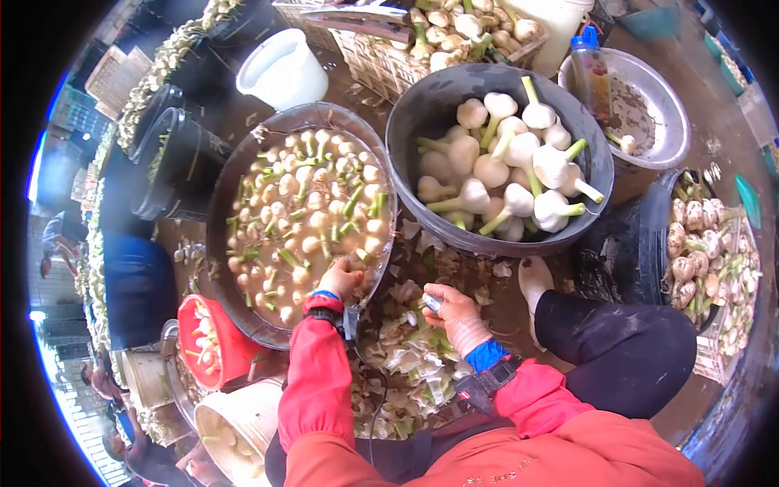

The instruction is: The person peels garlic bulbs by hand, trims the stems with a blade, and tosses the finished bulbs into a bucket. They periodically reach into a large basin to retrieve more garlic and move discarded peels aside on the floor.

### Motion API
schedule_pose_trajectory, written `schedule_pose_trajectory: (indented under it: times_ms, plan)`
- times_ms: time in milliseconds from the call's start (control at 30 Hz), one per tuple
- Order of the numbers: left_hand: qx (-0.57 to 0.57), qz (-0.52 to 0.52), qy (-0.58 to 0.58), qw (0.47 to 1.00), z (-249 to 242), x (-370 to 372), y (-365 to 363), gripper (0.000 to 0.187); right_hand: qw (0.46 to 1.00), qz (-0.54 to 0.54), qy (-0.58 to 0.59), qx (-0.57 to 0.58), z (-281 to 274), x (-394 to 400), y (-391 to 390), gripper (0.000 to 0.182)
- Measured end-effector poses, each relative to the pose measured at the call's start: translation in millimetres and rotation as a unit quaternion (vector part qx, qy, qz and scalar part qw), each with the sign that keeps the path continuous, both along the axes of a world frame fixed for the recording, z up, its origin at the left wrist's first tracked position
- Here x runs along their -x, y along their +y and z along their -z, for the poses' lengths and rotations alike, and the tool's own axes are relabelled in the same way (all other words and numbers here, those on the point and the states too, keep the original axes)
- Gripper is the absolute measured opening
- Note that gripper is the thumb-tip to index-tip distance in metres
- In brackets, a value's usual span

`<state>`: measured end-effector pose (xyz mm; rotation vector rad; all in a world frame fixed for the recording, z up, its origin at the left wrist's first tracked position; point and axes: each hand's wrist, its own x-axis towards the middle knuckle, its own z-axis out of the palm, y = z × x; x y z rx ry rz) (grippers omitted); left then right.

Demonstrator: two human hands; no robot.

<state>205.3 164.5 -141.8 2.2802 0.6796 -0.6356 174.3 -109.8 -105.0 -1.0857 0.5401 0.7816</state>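
My left hand (341,277) is over the near right part of a dark tub (217,203) of murky water, its fingers bent down among garlic bulbs (311,243) with short green stems. Its fingertips are partly hidden, so I cannot make out what they grip. Just right of that tub, my right hand (458,315) is closed around a small silvery blade-like piece (432,303) between thumb and fingers. Beneath both hands lies a heap of peeled garlic skins and trimmings (410,357). Beyond my right hand stands a black tub (398,122) of large, clean white garlic bulbs (519,154).
A white bucket (280,73) and a crate (365,69) of garlic stand behind the tubs. To the right are a pale basin (677,122), a bottle (591,77) and a black container (617,260). A red bucket (231,349) and white bucket (251,406) flank my left arm.
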Motion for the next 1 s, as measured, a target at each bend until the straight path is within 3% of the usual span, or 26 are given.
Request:
schedule_pose_trajectory:
  times_ms: [67,133,200,267,333,467,533,567,633,800,867,900,933,1000]
  plan:
    - [0.07,-0.102,-0.059,0.991,-12,10,-11,0.021,1.0,0.003,-0.023,-0.018,-10,3,4,0.023]
    - [0.15,-0.152,-0.129,0.968,-36,21,-23,0.019,0.997,-0.024,-0.078,-0.02,-22,4,6,0.023]
    - [0.107,-0.111,-0.25,0.956,-70,33,-43,0.017,0.991,-0.047,-0.126,-0.019,-26,6,8,0.031]
    - [0.165,-0.12,-0.343,0.917,-103,51,-68,0.017,0.972,0.013,-0.219,-0.089,-39,7,10,0.035]
    - [0.203,-0.149,-0.315,0.915,-133,72,-92,0.014,0.978,-0.007,-0.182,-0.105,-58,3,5,0.041]
    - [0.17,-0.172,-0.408,0.88,-118,107,-101,0.007,0.983,0.031,-0.118,-0.141,-60,7,-6,0.036]
    - [0.257,-0.275,-0.371,0.849,-120,111,-105,0.021,0.991,0.078,-0.057,-0.097,-43,10,-10,0.033]
    - [0.255,-0.271,-0.375,0.849,-118,111,-101,0.021,0.991,0.086,-0.064,-0.085,-36,12,-12,0.033]
    - [0.249,-0.358,-0.284,0.854,-109,106,-86,0.034,0.99,0.093,-0.066,-0.084,-23,17,-15,0.03]
    - [0.26,-0.321,-0.198,0.889,-85,68,-47,0.031,0.995,0.044,-0.059,-0.071,-1,20,-16,0.029]
    - [0.282,-0.234,-0.114,0.924,-58,44,-24,0.031,0.996,0.025,-0.06,-0.056,-3,18,-14,0.03]
    - [0.17,-0.161,-0.062,0.97,-56,27,-22,0.039,0.997,0.017,-0.052,-0.046,0,17,-12,0.03]
    - [0.172,-0.163,-0.062,0.97,-54,11,-20,0.039,0.998,0.009,-0.045,-0.036,3,14,-9,0.029]
    - [-0.038,0.05,-0.019,0.998,-41,-18,-17,0.048,0.999,0.012,-0.032,-0.022,-4,9,-7,0.031]
